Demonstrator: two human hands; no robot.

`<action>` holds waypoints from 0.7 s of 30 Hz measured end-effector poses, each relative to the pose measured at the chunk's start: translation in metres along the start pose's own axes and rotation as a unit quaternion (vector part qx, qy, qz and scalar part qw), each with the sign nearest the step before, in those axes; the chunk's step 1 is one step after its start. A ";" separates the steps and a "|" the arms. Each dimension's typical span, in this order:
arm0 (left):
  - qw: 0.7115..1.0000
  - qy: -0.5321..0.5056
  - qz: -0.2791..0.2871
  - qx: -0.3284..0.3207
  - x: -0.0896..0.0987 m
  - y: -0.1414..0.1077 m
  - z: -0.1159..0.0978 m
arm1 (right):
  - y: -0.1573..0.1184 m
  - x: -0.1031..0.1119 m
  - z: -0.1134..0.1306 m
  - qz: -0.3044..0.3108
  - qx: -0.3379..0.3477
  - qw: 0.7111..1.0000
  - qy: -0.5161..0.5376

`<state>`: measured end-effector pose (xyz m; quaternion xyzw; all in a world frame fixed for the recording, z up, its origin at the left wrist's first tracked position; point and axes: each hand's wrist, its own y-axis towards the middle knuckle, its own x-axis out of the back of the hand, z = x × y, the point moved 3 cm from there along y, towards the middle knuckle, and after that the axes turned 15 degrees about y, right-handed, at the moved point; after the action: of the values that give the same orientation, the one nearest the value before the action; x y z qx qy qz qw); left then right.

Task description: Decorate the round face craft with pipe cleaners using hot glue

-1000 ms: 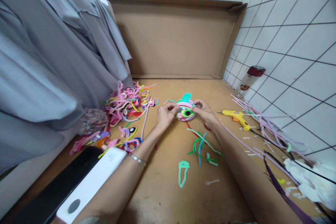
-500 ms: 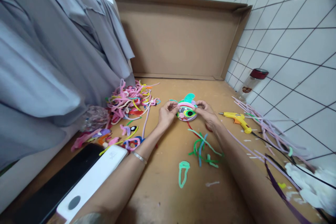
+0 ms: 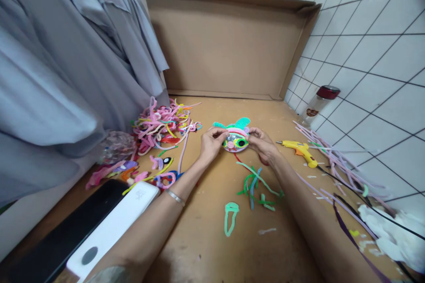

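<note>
Between my hands is a small round craft figure (image 3: 236, 141), with green ears, a pink-and-red band, a pink nose and yellow-green rimmed black eyes. My left hand (image 3: 212, 143) pinches its left side near the band. On the opposite side, my right hand (image 3: 261, 143) grips the edge by the right eye, its fingertips partly hidden. Below the figure lie green and blue pipe cleaners (image 3: 254, 185) and a red strand. Closer to me rests a bent mint-green pipe cleaner loop (image 3: 230, 219).
Tangled pink pipe cleaners (image 3: 159, 126) are heaped at left, near a white power bank-like device (image 3: 113, 234) and a black slab (image 3: 66, 234). At right lie a yellow glue gun (image 3: 299, 150), lilac pipe cleaners (image 3: 335, 163), a red-lidded jar (image 3: 320, 104) and white tissue (image 3: 395, 234).
The figure has turned slightly in my hands; its left ear now shows more fully and the right ear leans further right. Both hands keep their hold.
</note>
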<state>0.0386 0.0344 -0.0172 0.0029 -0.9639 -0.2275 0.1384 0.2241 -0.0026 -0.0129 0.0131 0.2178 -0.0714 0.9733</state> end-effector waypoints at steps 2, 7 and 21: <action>1.000 0.010 -0.004 -0.005 0.002 0.001 -0.001 | -0.001 -0.001 -0.001 0.002 -0.003 1.000 0.006; 1.000 0.014 -0.006 -0.004 0.003 0.000 -0.001 | -0.001 -0.001 -0.001 0.006 0.006 1.000 -0.006; 0.996 0.047 -0.010 -0.070 0.002 0.000 -0.008 | -0.004 0.005 0.001 0.026 0.026 0.999 -0.013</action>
<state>0.0390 0.0308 -0.0101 0.0138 -0.9381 -0.2951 0.1808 0.2288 -0.0072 -0.0142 0.0435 0.2025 -0.0520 0.9769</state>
